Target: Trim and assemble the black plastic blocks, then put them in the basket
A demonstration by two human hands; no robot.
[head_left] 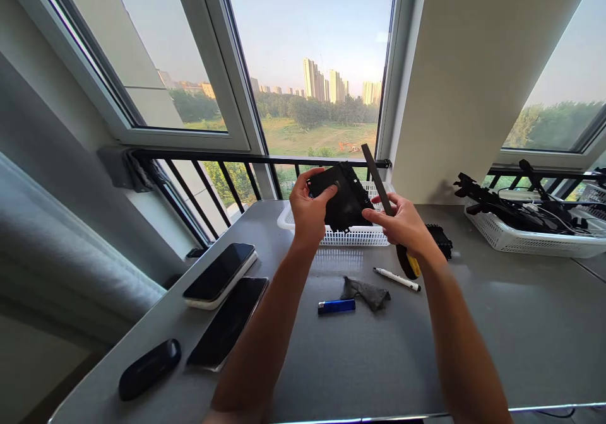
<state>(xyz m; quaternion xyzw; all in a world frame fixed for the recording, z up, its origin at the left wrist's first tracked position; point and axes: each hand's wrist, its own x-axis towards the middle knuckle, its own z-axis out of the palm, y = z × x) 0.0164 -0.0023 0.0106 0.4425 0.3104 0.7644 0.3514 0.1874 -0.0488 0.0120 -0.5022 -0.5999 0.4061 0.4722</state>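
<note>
My left hand [308, 204] is closed on a black rectangular plastic part [345, 202] with notched edges, thumb flat on its face. The part is held tilted above a white plastic basket [355, 238]. In my right hand [402, 222] is a flat file [376, 175], its dark blade pointing up and its black and yellow handle below the palm. My right fingertips are at the part's right edge; whether they touch it I cannot tell. Under my hands lie a white marker [398, 279], a crumpled dark grey cloth [367, 293] and a blue lighter [336, 306].
Another black ribbed part [440, 241] lies beyond my right wrist. A second white basket [525, 241] at the right holds black parts and cables. Two phones [230, 323] and a black oblong case [149, 369] lie at the left. A railing and window stand behind the table.
</note>
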